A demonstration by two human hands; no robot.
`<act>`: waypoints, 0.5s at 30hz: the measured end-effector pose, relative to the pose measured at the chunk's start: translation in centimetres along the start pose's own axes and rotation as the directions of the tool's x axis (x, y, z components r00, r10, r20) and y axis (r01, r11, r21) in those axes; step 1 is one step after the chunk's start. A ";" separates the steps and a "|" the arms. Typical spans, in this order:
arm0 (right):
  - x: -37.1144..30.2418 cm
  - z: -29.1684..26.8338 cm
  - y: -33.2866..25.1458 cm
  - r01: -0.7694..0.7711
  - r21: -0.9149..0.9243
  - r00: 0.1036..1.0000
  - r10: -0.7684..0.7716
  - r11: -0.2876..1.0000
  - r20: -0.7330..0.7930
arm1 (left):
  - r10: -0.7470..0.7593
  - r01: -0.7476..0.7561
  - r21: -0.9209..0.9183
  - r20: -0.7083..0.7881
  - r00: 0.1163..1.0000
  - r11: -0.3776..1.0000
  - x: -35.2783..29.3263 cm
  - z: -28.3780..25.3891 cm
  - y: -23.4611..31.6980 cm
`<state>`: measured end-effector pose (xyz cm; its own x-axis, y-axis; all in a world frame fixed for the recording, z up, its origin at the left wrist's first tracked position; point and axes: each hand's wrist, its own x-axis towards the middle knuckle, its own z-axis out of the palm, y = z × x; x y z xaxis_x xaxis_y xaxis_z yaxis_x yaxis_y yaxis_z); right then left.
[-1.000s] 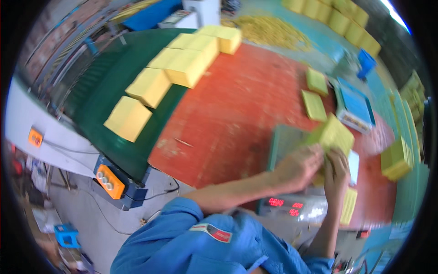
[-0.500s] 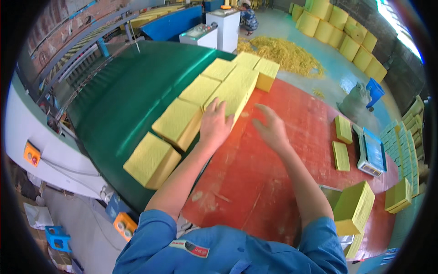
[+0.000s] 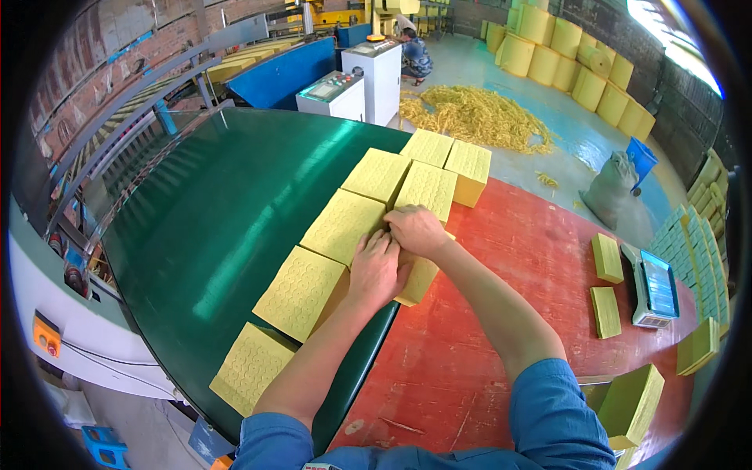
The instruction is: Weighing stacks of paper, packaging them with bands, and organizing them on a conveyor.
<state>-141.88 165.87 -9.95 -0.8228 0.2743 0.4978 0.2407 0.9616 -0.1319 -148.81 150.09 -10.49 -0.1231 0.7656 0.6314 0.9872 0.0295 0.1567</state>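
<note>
Two rows of yellow paper stacks (image 3: 299,291), embossed with round marks on top, lie along the edge of the green conveyor belt. Both my hands meet over the yellow paper stack (image 3: 421,280) in the right-hand row. My left hand (image 3: 376,272) lies over its left side with the fingers bent and close together. Reaching in from the right, my right hand (image 3: 417,231) curls its fingers at the far end, beside the left fingertips. The fingertips and much of that stack's top are covered by the hands. A further stack (image 3: 427,188) sits just beyond them.
The red tabletop (image 3: 462,337) adjoins the green belt (image 3: 196,211). A scale (image 3: 654,286) stands at the right, near small paper stacks (image 3: 607,258). White control cabinets (image 3: 374,78) rise behind the belt. Beyond are a heap of yellow shreds (image 3: 478,116) and a crouching person (image 3: 415,56).
My right hand has come left and down onto the paper stack, its fingers curling. My left hand has closed in beside it. The whole view has shifted, with the rows appearing lower.
</note>
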 end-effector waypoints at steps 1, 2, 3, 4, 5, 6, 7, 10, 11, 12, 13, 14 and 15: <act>-1.1 -0.5 0.2 -0.005 -0.005 1.000 0.005 1.000 0.000 | 0.002 0.013 -0.149 0.100 0.995 0.989 -0.1 0.0 0.1; -2.5 -1.1 0.1 -0.056 -0.044 0.997 0.058 0.997 0.048 | 0.020 0.040 -0.293 0.199 0.980 0.955 -0.4 0.1 0.2; -3.8 -1.7 0.1 -0.106 -0.084 0.989 0.114 0.991 0.095 | 0.025 0.037 -0.300 0.201 0.979 0.953 -0.7 0.1 0.3; -4.9 -2.8 -0.2 -0.122 -0.090 0.987 0.130 0.989 0.097 | -0.009 0.132 -0.442 0.268 0.963 0.887 -0.9 0.2 0.4; -5.9 -3.5 -0.1 -0.144 -0.165 0.967 0.174 0.976 0.186 | -0.041 0.251 -0.555 0.362 0.931 0.793 -1.3 0.5 0.7; -7.0 -4.0 -0.1 -0.158 -0.236 0.936 0.222 0.959 0.273 | -0.050 0.347 -0.596 0.457 0.888 0.724 -1.0 1.1 0.8; -8.4 -4.5 -0.5 -0.211 -0.239 0.932 0.269 0.948 0.244 | -0.022 0.327 -0.636 0.438 0.899 0.699 -1.5 2.0 0.9; -13.8 -6.9 0.5 -0.101 -0.466 0.911 0.269 0.879 0.311 | 0.059 0.353 -0.651 0.522 0.851 0.672 -1.3 2.4 4.6; -15.4 -8.8 -0.5 -0.200 -0.438 0.893 0.347 0.877 0.287 | 0.148 0.440 -0.627 0.665 0.732 0.642 -0.8 1.3 6.4; -16.5 -10.8 -2.1 -0.261 -0.372 0.867 0.386 0.890 0.315 | 0.234 0.440 -0.658 0.681 0.694 0.611 -1.6 0.9 7.8; -18.6 -12.3 -3.2 -0.276 -0.369 0.856 0.401 0.887 0.325 | 0.330 0.426 -0.699 0.674 0.661 0.575 -1.9 0.9 9.3; -21.2 -13.6 -4.5 -0.400 -0.319 0.814 0.493 0.859 0.308 | 0.340 0.433 -0.699 0.679 0.651 0.569 -2.4 0.5 10.9; -23.8 -14.9 -5.7 -0.521 -0.270 0.757 0.584 0.810 0.293 | 0.441 0.403 -0.727 0.669 0.598 0.556 -3.0 0.1 12.6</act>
<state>-116.02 153.67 -8.30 -0.6329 0.7727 0.0483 0.7625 0.6329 -0.1342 -135.94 148.23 -10.54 0.4299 0.9008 -0.0617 0.4258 -0.1420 0.8936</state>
